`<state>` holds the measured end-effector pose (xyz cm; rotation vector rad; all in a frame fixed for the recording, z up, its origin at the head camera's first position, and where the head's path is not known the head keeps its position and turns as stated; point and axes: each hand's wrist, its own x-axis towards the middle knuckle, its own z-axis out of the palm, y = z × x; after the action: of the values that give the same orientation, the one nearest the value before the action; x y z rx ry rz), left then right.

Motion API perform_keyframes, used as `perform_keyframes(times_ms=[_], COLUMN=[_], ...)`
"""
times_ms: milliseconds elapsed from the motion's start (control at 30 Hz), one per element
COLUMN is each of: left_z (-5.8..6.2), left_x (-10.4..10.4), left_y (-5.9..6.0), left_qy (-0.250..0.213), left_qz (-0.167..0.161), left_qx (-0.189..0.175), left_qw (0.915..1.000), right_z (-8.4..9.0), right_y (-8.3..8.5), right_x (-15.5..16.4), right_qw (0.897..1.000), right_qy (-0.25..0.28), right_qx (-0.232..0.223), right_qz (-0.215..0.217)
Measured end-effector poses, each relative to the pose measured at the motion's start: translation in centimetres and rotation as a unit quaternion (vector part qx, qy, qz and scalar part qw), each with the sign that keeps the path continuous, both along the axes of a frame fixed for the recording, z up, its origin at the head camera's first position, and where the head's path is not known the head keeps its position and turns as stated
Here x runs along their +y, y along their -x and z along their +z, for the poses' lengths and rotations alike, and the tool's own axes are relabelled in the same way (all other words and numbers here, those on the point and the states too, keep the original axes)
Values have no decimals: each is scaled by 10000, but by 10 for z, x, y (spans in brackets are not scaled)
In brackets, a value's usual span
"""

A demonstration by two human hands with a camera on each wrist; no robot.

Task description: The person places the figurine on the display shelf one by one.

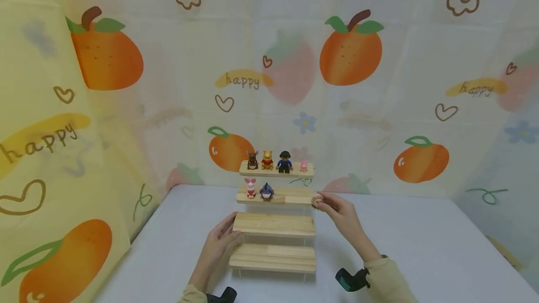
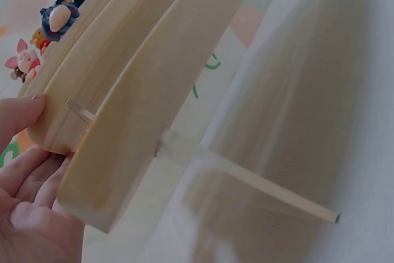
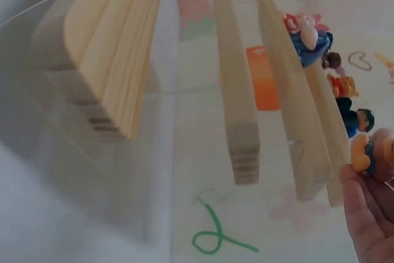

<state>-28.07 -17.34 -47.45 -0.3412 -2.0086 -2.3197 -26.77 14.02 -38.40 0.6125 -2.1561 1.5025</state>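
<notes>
A stepped wooden display rack (image 1: 273, 224) stands on the table. My left hand (image 1: 216, 242) grips the left end of its second board from the bottom; in the left wrist view the thumb lies on the board and the fingers are below. Beside the right end of the third board up, my right hand (image 1: 342, 214) pinches a small toy figurine (image 3: 364, 156), peach-orange with dark blue, partly hidden by the fingers. That same board carries a piglet figurine (image 1: 250, 189) and a blue-grey donkey figurine (image 1: 266, 191) on its left half.
Along the top board stand a brown figurine with long ears (image 1: 252, 160), a yellow bear in red (image 1: 267, 160), a dark-haired figure in blue (image 1: 284, 162) and a small pink figurine (image 1: 303, 166). The white table (image 1: 404, 247) reaches a fruit-printed cloth backdrop (image 1: 290, 120).
</notes>
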Motion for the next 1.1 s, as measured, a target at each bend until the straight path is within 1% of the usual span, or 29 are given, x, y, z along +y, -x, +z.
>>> perform_keyframes(times_ms=[67, 133, 233, 367, 500, 533, 667, 800, 967, 1100], left_z=[0, 0, 0, 0, -1, -2, -3, -2, -2, -4], left_x=[0, -1, -2, -3, -2, -2, -2, -1, -1, -2], left_y=[0, 0, 0, -1, 1, 1, 3, 3, 3, 3], left_qy=[27, 65, 40, 42, 85, 83, 39, 61, 86, 152], left_qz=[14, 4, -19, 8, 12, 18, -28, -64, -48, 21], left_qx=[1, -6, -34, -90, -72, -59, 13, 44, 25, -52], left_qw=[10000, 10000, 10000, 10000, 9999, 9999, 10000, 10000, 9999, 9999], right_z=[5, 8, 4, -3, -1, 3, 5, 1, 1, 0], right_y=[-1, 2, 14, 32, 41, 40, 46, 50, 50, 52], right_x=[-6, -10, -14, -18, -23, -25, -30, -33, -38, -42], right_qw=[10000, 10000, 9997, 9988, 9975, 9973, 9962, 9959, 9942, 9931], right_qy=[-38, -61, -53, -65, -81, -92, -95, -30, 21, -39], right_qx=[-27, -63, -227, -479, -695, -717, -864, -898, -1073, -1174], right_qz=[-16, 4, 30, -38, -91, -85, -2, 109, 22, 51])
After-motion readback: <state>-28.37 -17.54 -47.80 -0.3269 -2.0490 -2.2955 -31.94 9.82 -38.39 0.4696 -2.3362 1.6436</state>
